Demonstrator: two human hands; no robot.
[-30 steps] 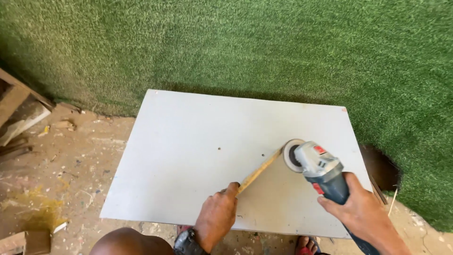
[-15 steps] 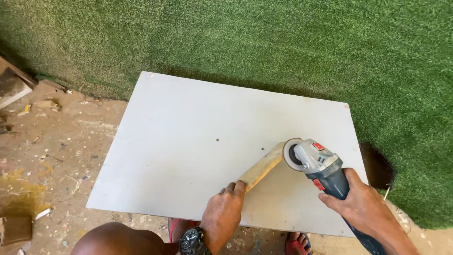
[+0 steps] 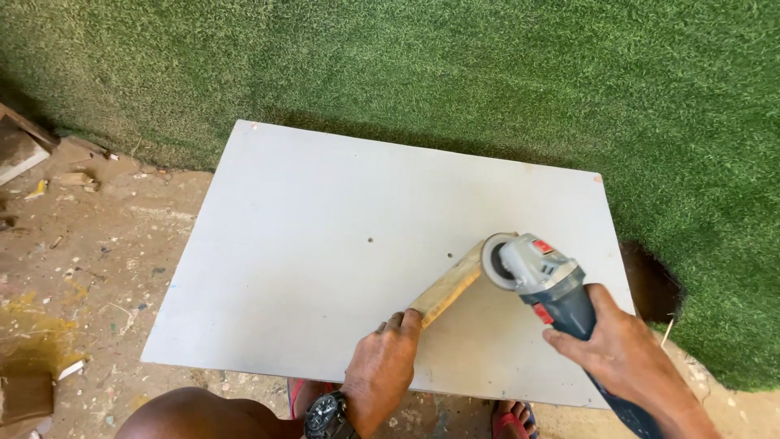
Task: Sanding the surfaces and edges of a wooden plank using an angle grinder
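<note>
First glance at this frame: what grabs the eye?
The blue and grey angle grinder in the right hand, at the right of the pale grey board, with its disc against the far end of a small wooden strip. The left hand pins the strip's near end to the board. Behind it all, green artificial turf fills the top of the view.
</note>
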